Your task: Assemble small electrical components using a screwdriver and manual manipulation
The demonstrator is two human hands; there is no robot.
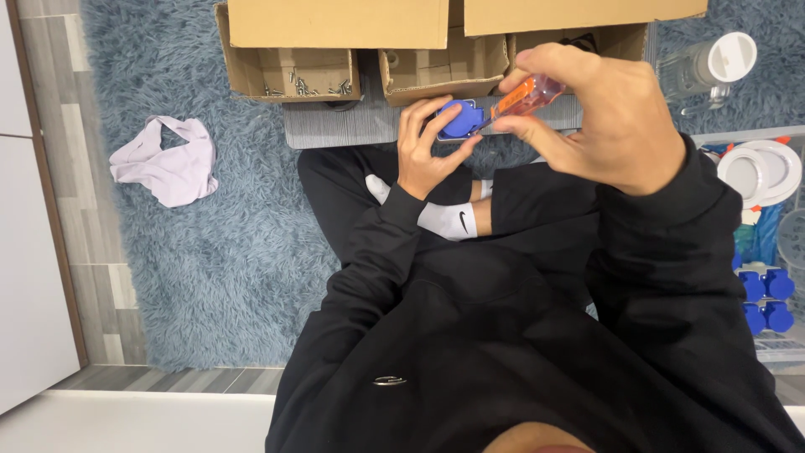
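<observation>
My left hand (426, 147) holds a small blue plastic part (460, 118) with a flap-like lid, fingers curled around it above my crossed legs. My right hand (599, 113) grips a screwdriver with a clear orange handle (530, 95); its tip points left and meets the blue part. Both sleeves are black. I sit cross-legged on a shaggy blue-grey rug (210, 252) with white socks showing.
Open cardboard boxes (293, 71) stand ahead, one holding several loose metal screws (306, 85). A grey ribbed mat (344, 126) lies under them. A lilac cloth (168, 164) rests on the rug at left. At right are white round parts (759, 168), more blue parts (765, 298) and a clear jug (708, 67).
</observation>
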